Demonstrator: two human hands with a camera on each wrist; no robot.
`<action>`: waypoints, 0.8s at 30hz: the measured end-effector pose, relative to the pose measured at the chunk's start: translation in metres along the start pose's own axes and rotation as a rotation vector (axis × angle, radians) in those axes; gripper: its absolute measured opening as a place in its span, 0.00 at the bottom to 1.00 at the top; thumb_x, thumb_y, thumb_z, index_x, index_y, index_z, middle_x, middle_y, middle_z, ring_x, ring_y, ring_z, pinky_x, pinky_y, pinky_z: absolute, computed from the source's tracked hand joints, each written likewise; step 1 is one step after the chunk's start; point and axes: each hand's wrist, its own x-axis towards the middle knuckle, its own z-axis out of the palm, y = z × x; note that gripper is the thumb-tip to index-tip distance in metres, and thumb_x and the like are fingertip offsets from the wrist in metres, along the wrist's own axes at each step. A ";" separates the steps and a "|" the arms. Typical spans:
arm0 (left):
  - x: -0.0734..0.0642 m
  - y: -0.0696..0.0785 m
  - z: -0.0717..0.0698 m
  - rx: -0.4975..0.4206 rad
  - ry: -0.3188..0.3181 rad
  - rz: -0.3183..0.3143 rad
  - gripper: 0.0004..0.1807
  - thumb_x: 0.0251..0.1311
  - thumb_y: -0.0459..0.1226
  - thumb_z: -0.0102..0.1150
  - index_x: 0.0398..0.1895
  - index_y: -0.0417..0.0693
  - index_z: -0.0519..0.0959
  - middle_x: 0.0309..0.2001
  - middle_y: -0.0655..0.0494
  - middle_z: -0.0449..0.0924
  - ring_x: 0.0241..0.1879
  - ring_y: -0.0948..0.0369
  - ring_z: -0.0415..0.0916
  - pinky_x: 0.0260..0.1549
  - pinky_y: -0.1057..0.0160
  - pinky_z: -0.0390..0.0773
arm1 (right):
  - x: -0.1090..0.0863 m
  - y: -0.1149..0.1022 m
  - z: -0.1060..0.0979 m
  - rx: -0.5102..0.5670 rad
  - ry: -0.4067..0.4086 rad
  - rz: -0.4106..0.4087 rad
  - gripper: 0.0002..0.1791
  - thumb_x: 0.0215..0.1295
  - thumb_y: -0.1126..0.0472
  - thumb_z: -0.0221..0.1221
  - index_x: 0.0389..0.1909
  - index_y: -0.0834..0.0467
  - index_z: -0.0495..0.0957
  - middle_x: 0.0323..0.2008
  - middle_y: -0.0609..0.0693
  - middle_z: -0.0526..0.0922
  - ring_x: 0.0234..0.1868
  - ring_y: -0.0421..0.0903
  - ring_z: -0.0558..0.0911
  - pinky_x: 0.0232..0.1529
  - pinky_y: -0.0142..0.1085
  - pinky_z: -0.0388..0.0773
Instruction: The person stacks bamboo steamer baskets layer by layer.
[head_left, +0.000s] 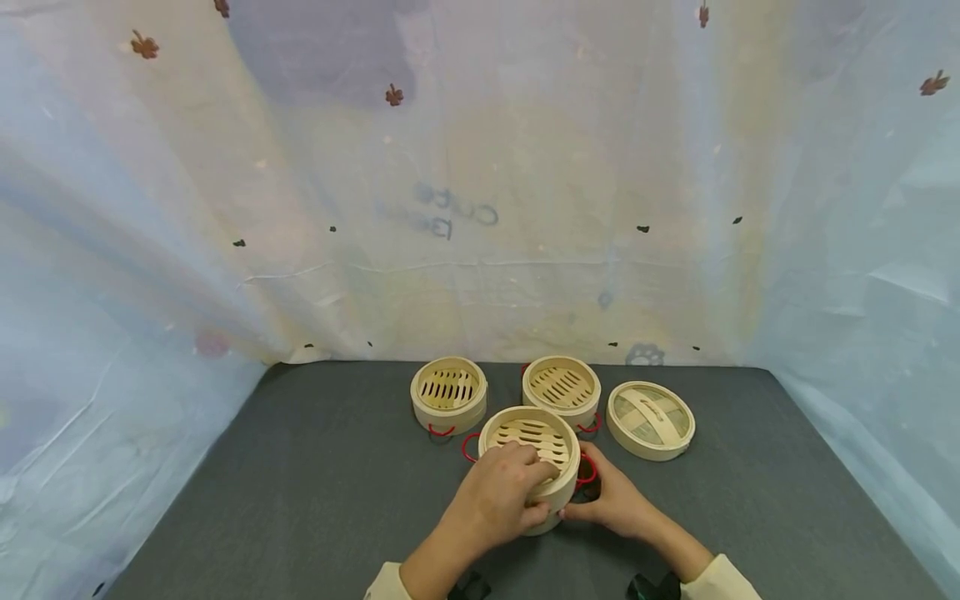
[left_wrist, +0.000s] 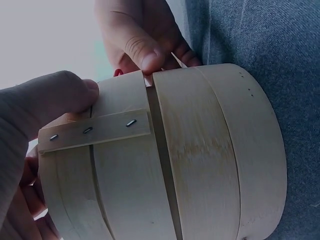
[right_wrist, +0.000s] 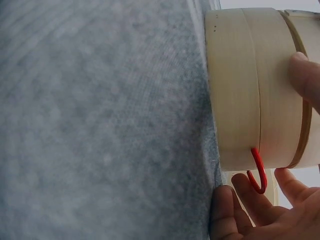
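Setting: dark grey cloth, pale printed sheet hung behind. My left hand grips the upper basket, fingers over its rim, thumb outside. My right hand curls round the lower basket, thumb by the dark seam between the two, fingertips near a red loop. The pair stands stacked close to me on the cloth. Step in hand, as I judge it: seating one tier on the other. Cannot tell whether it is fully home. Next move probably calls for levelling, then an even press. Contents: upper, slatted floor, no food seen; lower, hidden. Farther out: left rear basket and right rear basket, slatted floors bare; a lid beside the latter, handle up.
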 end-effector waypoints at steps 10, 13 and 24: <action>-0.001 0.000 -0.001 0.008 -0.029 -0.003 0.19 0.36 0.46 0.75 0.37 0.62 0.83 0.28 0.66 0.74 0.30 0.66 0.72 0.28 0.68 0.71 | -0.002 -0.001 0.000 0.040 -0.023 -0.002 0.51 0.49 0.56 0.73 0.70 0.60 0.54 0.58 0.61 0.73 0.50 0.36 0.78 0.46 0.35 0.79; -0.002 0.000 0.000 0.025 -0.034 -0.008 0.19 0.36 0.46 0.74 0.38 0.62 0.83 0.28 0.66 0.74 0.31 0.66 0.73 0.29 0.67 0.72 | -0.002 -0.001 -0.001 0.042 -0.032 -0.008 0.50 0.50 0.56 0.72 0.70 0.60 0.54 0.58 0.62 0.73 0.51 0.39 0.78 0.46 0.36 0.79; -0.005 0.001 0.001 0.028 -0.032 -0.023 0.19 0.36 0.45 0.74 0.37 0.62 0.83 0.27 0.65 0.73 0.31 0.66 0.73 0.30 0.66 0.73 | 0.000 0.001 0.000 0.040 -0.035 -0.018 0.49 0.51 0.56 0.72 0.70 0.61 0.55 0.57 0.63 0.73 0.50 0.38 0.79 0.44 0.36 0.79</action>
